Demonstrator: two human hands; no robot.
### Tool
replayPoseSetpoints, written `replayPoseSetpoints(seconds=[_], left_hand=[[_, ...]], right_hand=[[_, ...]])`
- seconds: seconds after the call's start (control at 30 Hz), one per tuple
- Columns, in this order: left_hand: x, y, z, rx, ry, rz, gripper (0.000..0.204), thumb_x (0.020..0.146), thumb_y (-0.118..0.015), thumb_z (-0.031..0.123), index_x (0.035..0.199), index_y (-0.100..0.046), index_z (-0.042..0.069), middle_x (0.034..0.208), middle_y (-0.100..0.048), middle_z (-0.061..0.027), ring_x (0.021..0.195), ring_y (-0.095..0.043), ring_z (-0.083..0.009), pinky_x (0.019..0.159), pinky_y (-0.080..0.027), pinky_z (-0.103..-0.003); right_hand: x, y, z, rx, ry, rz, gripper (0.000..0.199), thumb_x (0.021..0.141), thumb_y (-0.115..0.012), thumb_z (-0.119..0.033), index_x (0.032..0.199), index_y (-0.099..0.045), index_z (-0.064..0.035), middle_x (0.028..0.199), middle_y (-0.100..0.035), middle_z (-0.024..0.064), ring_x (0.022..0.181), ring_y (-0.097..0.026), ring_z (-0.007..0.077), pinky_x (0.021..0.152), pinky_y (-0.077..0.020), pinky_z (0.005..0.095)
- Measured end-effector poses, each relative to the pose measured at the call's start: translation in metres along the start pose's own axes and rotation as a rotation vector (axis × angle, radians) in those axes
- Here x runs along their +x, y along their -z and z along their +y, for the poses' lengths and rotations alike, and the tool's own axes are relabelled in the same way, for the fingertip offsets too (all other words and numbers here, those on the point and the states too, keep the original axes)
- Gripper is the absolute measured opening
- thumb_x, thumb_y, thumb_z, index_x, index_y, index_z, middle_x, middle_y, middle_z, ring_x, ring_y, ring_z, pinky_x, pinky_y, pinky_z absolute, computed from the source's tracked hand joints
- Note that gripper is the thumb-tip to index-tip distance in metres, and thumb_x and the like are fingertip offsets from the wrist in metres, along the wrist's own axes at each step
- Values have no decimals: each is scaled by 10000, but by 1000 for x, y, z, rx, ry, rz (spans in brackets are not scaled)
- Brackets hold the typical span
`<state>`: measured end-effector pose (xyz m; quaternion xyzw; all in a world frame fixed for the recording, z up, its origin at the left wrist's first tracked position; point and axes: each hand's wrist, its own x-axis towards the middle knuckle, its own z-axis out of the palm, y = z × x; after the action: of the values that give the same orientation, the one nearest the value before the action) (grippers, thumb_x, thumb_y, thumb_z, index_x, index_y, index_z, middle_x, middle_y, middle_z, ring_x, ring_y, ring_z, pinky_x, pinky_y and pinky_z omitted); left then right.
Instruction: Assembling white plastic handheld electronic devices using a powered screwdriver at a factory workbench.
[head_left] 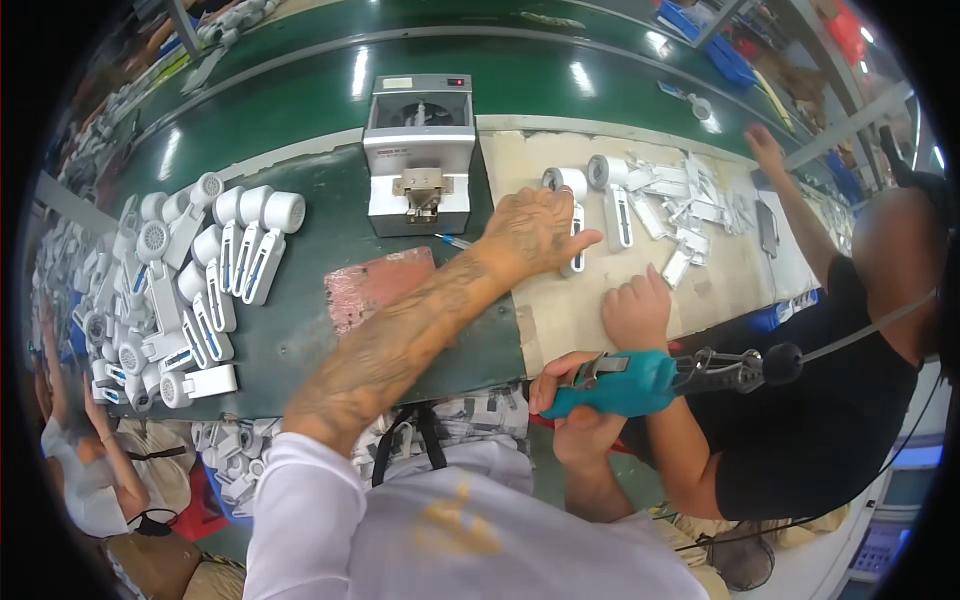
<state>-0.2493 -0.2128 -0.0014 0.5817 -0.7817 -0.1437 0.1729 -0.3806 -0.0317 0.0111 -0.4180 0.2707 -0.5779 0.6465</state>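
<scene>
My left hand (535,228) reaches across the bench onto a white handheld fan (567,183) with a round head. Its fingers close over the fan near the neck, and the thumb points right; part of the handle with a blue strip shows below. My right hand (586,438), low at the bench's front edge, is wrapped round a teal electric screwdriver (635,384). The tool lies roughly level, with a metal spring and a dark round cap at its right end. A second white fan (618,215) lies just right of my left hand.
A grey-white screw feeder (420,160) stands at the back centre. Many white fans (240,250) are heaped on the left. White plastic parts (690,200) lie on cardboard at right. A reddish worn pad (375,285) is mid-bench. A co-worker's hand (638,308) rests close to my screwdriver.
</scene>
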Motion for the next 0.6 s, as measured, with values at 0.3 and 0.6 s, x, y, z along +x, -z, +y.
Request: replayPoseSetpoints(seconds=[0.3, 0.6], left_hand=[[-23, -21, -24, -221, -32, 356, 357, 845, -648, 341, 1015, -594, 32, 971, -626, -131, 957, -613, -327, 833, -500, -457], [-146, 42, -44, -321, -79, 439, 213, 777, -714, 113, 975, -662, 55, 921, -618, -83, 896, -607, -282, 796, -482, -404]], right_hand=[[-3, 16, -5, -342, 69, 84, 745, 771, -738, -622, 998, -551, 62, 633, -535, 74, 562, -544, 179, 517, -457, 301], [24, 11, 19, -96, 42, -33, 654, 760, -847, -379, 1126, -567, 86, 999, -627, 143, 708, -594, 186, 594, -453, 295]])
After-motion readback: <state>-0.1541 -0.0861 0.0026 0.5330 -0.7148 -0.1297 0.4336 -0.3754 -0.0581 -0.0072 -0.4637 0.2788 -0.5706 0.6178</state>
